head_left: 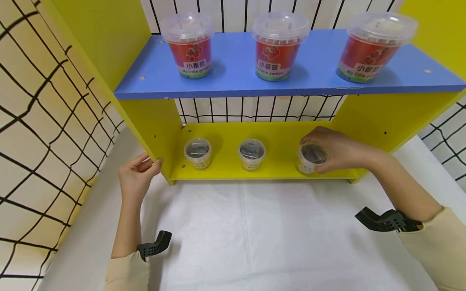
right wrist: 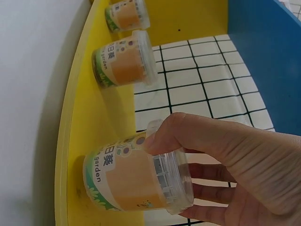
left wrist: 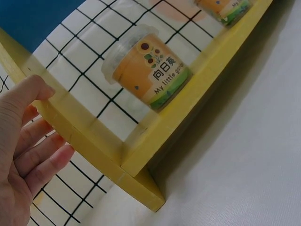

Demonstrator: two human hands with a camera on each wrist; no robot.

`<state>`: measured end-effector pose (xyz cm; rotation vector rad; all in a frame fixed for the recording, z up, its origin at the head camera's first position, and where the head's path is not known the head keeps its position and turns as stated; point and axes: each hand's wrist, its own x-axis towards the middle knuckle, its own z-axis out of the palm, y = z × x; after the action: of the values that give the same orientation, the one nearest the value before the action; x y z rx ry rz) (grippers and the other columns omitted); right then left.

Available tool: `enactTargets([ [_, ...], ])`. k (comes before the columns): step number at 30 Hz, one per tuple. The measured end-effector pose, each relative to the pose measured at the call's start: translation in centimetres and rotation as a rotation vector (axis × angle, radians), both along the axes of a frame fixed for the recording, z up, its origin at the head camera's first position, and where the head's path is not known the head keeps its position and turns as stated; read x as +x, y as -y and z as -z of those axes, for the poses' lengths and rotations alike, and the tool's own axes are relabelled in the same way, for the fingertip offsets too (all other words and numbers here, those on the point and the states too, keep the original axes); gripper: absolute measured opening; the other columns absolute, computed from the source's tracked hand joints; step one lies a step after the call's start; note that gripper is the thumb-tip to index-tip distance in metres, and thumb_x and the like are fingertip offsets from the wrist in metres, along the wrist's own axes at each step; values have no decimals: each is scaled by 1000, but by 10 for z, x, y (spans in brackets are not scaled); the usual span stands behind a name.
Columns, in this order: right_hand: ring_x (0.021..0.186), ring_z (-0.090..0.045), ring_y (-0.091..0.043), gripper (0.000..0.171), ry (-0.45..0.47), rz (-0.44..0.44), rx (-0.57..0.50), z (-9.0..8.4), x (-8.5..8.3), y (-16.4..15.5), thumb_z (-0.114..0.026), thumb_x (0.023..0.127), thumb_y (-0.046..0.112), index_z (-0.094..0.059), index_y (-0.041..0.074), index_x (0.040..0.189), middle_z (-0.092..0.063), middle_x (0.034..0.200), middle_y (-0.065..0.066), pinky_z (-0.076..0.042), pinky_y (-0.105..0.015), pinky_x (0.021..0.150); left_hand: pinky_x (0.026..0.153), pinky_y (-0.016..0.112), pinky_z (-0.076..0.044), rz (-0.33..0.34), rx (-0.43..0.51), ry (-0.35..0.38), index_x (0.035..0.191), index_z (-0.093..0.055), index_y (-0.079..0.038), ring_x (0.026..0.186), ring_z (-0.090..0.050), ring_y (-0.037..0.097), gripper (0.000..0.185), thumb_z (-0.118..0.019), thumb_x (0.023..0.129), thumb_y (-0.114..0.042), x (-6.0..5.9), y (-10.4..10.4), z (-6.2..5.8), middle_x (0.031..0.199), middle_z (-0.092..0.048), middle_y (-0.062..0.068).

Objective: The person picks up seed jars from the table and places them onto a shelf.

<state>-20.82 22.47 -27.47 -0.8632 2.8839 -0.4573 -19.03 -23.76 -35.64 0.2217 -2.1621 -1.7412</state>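
At the right end of the yellow lower shelf, my right hand (head_left: 336,148) grips a small lidded plastic cup (right wrist: 127,174) with an orange sunflower label. The thumb presses the near side just below the clear lid; the other fingers reach behind it. My left hand (head_left: 138,173) pinches the front edge of the shelf unit's yellow left side panel (left wrist: 84,127), thumb on the inner face and fingers on the outer. Two matching cups stand upright on the same shelf, a middle cup (head_left: 251,154) and a left cup (head_left: 198,153), with dark contents under their lids.
Above, a blue shelf (head_left: 233,87) bears three larger red-labelled cups, among them a middle red cup (head_left: 276,52). Black wire grid (head_left: 40,121) runs along the left and behind the unit. White cloth (head_left: 247,234) covers the surface in front.
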Motion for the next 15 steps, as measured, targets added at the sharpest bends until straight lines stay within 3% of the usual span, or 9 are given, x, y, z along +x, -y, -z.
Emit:
enactTargets([
  [15,110,-45,-27,66,107,18,19,-3,-13,1,-83,63,17,-53,12,121,-49,124,-7,-44,-52,92,65,15,-53,1,14,-17,114,-65,-3,71,-67,0,39,-73,76,-10,-1,0,0,76,-67,-19],
])
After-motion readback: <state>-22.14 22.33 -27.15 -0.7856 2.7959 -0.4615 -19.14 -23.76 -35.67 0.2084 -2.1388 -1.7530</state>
